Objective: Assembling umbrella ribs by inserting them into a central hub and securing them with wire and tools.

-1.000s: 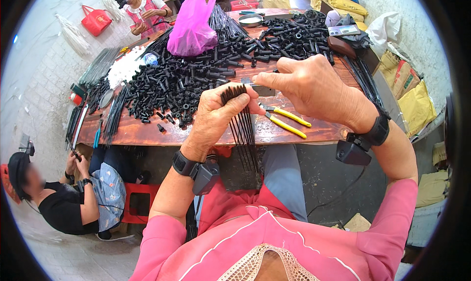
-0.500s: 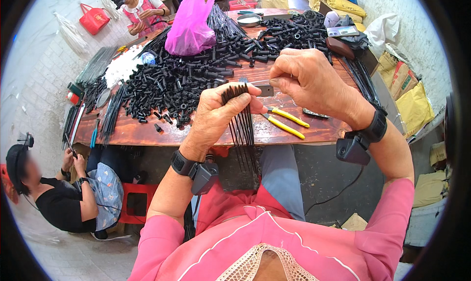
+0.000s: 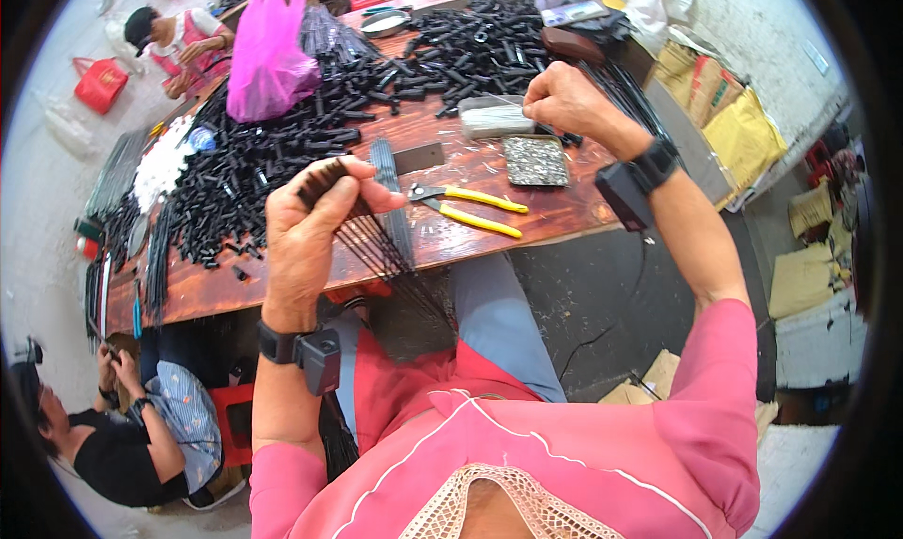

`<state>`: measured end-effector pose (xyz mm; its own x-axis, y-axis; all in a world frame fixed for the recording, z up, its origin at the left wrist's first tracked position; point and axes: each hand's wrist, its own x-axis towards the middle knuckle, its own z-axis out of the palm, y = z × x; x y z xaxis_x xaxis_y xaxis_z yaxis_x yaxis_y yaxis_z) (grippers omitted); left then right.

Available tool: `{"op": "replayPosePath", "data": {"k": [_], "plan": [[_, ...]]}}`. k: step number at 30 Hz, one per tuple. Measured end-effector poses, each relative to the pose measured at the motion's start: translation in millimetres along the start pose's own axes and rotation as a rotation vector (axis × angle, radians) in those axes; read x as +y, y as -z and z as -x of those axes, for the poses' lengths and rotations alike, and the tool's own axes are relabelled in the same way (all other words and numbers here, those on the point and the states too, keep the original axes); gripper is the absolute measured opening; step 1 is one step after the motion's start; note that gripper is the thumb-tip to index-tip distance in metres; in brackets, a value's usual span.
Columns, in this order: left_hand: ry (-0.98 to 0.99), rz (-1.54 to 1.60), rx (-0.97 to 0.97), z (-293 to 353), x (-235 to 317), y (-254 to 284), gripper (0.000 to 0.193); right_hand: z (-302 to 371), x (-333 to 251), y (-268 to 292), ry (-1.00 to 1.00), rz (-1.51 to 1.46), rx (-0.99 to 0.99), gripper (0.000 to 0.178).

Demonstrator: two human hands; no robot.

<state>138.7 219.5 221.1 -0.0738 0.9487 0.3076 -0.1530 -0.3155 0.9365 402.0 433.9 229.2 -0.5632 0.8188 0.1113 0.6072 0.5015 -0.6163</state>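
Across the left of the wooden counter (image 3: 207, 294) spreads a heap of black tubular pieces (image 3: 235, 177). Just nearer, the left hand (image 3: 315, 224) pinches a fanned bundle of thin black rods (image 3: 378, 247), which slants down past the near edge. Rightward lie yellow-handled pliers (image 3: 484, 199), then a clear box (image 3: 499, 118) of thin pale strands. At its right, the right hand (image 3: 569, 97) has fingertips drawn together; whether they grip a strand, I cannot tell.

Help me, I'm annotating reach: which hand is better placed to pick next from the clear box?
Probably the right hand: it is close beside the clear box, while the left hand is occupied holding thin black rods.
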Motion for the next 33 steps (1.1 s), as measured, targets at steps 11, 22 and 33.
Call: {"op": "replayPosePath", "data": {"k": [11,22,33], "plan": [[-0.013,-0.035,-0.016,-0.6,-0.8,-2.9,0.019,-59.6,43.3,-47.4,-0.167,0.379,0.1,0.025],[0.043,-0.032,-0.004,-2.7,-1.2,1.3,0.02,-25.3,-12.3,-10.1,-0.07,-0.155,0.068,0.02],[0.025,-0.021,-0.055,-1.9,-0.1,0.6,0.02,61.8,-127.4,-24.5,0.781,0.191,0.078,0.04]]}}
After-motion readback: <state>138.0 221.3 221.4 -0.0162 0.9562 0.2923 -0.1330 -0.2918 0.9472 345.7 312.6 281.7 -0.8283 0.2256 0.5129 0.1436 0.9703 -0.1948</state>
